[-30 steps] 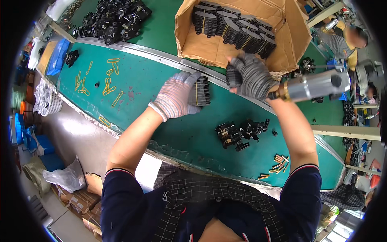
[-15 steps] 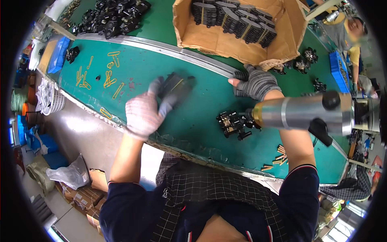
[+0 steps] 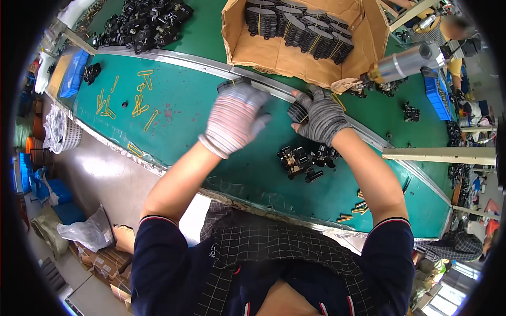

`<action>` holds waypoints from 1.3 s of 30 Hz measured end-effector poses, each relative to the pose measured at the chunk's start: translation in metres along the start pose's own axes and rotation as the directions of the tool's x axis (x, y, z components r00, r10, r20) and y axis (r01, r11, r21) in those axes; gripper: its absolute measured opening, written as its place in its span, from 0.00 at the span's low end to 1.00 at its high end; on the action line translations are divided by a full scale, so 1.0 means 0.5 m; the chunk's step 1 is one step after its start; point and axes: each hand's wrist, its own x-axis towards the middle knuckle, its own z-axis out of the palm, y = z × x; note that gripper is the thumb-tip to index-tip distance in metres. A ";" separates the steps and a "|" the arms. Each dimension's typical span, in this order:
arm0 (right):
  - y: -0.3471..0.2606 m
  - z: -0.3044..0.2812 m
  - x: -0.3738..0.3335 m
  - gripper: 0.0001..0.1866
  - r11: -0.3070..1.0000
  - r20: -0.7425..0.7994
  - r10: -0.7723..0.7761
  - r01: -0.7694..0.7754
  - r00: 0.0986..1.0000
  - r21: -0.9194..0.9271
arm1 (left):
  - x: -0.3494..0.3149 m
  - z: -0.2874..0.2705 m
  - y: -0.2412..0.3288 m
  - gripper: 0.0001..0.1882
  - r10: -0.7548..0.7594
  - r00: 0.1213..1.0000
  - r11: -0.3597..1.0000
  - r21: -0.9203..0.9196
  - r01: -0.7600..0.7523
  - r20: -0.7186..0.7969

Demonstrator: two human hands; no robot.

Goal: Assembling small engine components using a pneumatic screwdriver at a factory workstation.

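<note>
My left hand [image 3: 235, 117], in a pale striped glove, is closed over a dark stack of plates [image 3: 232, 84] at the metal strip of the bench. Most of that stack lies hidden under the fingers. To its right, my right hand [image 3: 324, 117], in a grey striped glove, grips a small black ribbed stack [image 3: 297, 112] between thumb and fingers. A yellow rubber band [image 3: 338, 101] shows just beyond the right hand. Below it, black mechanical parts [image 3: 296, 161] rest on the green bench [image 3: 184, 131]. Similar plate stacks [image 3: 292, 29], bound with yellow bands, fill the cardboard box [image 3: 284, 62] ahead.
An electric screwdriver [image 3: 403, 64] hangs at the right, above the bench. Yellow rubber bands [image 3: 139, 108] lie scattered at left. A heap of black parts [image 3: 142, 26] is at the back left. Brass-coloured pins [image 3: 359, 206] lie near my right forearm. Blue bins [image 3: 74, 73] stand at both sides.
My left hand has moved right and away from me with the dark stack. My right hand has shifted slightly nearer to me. The screwdriver has swung back toward the far right.
</note>
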 end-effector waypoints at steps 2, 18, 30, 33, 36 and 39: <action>0.019 0.003 -0.003 0.45 0.918 0.039 0.010 -0.024 0.999 0.396 | -0.001 0.022 0.030 0.27 0.009 0.973 0.982 -0.187 0.036 0.230; -0.091 -0.050 -0.163 0.44 -0.422 -0.185 -0.237 0.071 0.954 0.904 | -0.067 -0.137 0.135 0.10 0.188 0.973 0.766 -0.600 -0.229 -0.131; -0.149 -0.004 -0.285 0.48 -0.220 -0.205 -0.368 0.129 0.907 0.967 | -0.198 -0.192 0.166 0.07 0.315 0.876 0.522 -0.837 0.163 0.366; -0.152 0.020 -0.312 0.48 -0.180 -0.121 -0.326 0.064 0.938 0.982 | -0.202 -0.203 0.188 0.06 0.347 0.820 0.718 -0.691 0.080 0.455; -0.150 0.045 -0.335 0.48 0.064 -0.161 -0.354 0.195 0.921 0.979 | -0.208 -0.199 0.196 0.06 0.392 0.796 0.718 -0.695 0.049 0.461; -0.163 0.061 -0.356 0.51 -0.124 -0.131 -0.401 0.088 0.907 0.988 | -0.216 -0.187 0.202 0.08 0.469 0.801 0.523 -0.848 0.088 0.372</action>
